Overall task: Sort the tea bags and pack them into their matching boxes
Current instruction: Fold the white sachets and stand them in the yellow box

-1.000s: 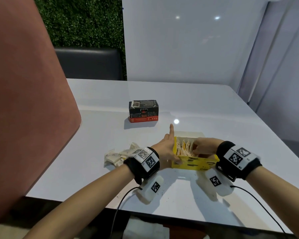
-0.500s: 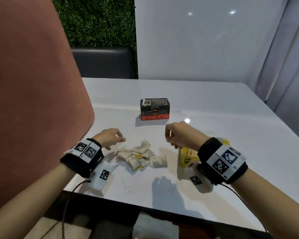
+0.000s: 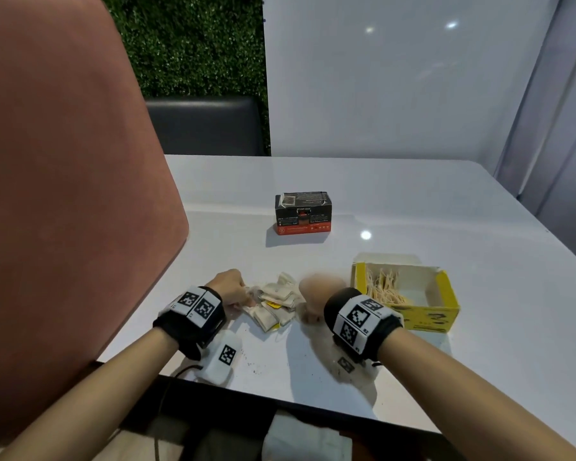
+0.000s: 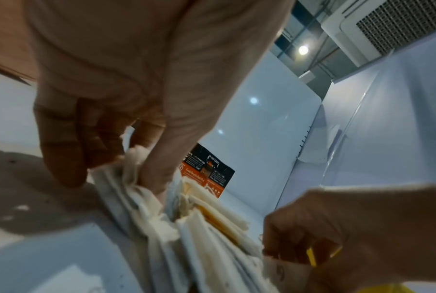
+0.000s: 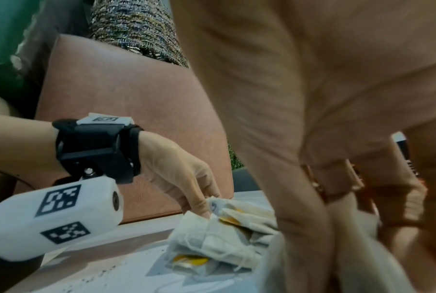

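Observation:
A loose pile of white tea bags (image 3: 275, 304) lies on the white table (image 3: 413, 201) near its front edge. My left hand (image 3: 243, 291) sits at the pile's left side. In the left wrist view its thumb and forefinger (image 4: 146, 164) pinch the top of some tea bags (image 4: 199, 237). My right hand (image 3: 308, 304), blurred, is down on the pile's right side, its curled fingers (image 4: 274, 251) closing on a tea bag. An open yellow box (image 3: 426, 319) holding tea bags stands right of that hand. A closed black and red box (image 3: 302, 212) stands farther back.
A salmon chair back (image 3: 64, 194) fills the left side and overlaps the table's left edge. A dark seat (image 3: 207, 124) stands beyond the far edge, with a white wall panel behind. The table's front edge runs just below my wrists.
One second ago both hands were at the yellow box. They swung left to the pile of tea bags and have now dropped onto it, one at each side.

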Motion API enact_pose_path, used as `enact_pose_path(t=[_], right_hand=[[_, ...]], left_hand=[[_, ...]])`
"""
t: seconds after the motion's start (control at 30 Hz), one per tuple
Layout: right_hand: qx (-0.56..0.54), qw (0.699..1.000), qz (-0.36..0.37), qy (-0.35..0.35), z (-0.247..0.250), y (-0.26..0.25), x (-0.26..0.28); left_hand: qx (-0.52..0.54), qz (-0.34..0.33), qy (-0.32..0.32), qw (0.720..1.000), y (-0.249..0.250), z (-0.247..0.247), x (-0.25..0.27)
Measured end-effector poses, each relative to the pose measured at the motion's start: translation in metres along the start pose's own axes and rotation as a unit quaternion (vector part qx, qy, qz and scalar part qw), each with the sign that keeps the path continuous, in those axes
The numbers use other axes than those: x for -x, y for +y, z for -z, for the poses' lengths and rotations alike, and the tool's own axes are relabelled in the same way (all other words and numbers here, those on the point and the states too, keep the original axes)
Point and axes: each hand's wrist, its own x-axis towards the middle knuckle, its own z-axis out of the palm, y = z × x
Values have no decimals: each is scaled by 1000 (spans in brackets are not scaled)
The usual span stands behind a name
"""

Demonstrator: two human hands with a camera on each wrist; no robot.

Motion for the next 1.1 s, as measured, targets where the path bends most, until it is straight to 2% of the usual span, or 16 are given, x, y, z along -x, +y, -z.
enact_pose_path(t=[0.2, 0.4, 0.5, 0.57, 0.67, 0.77, 0.83, 0.9, 0.93, 1.0, 1.07, 1.1], right_hand=[[-25, 1000, -4, -7, 5, 9, 4], [-140, 985, 36, 91, 36, -5, -14], [-144, 986, 60, 60, 28, -22, -30], [-125, 990, 54, 39, 17, -28, -36], [-120, 991, 51, 43, 11, -28, -39], [-180, 979, 63, 68, 12, -23, -37], [-236, 964, 67, 101, 15, -16, -35], [-318, 935, 63, 146, 18, -6, -31], [-381, 907, 64, 168, 21, -1, -26], [-522, 826, 77, 196, 24, 8, -11], [-651, 733, 97, 174, 25, 12, 5], [-693, 696, 105, 154, 25, 11, 12]], left_hand=[[101, -44, 6, 994, -16, 7, 7], [156, -82, 22, 984, -24, 11, 16], [184, -90, 39, 978, -24, 14, 20], [222, -91, 60, 969, -26, 17, 23], [266, -114, 86, 953, -31, 20, 31], [314, -142, 84, 935, -30, 18, 41], [377, -154, 72, 911, -26, 16, 47], [450, -164, 46, 877, -21, 14, 54], [491, -164, 30, 855, -19, 13, 56], [576, -150, -7, 804, -12, 10, 59], [642, -140, -44, 753, -3, 8, 63], [662, -145, -62, 733, 0, 6, 65]])
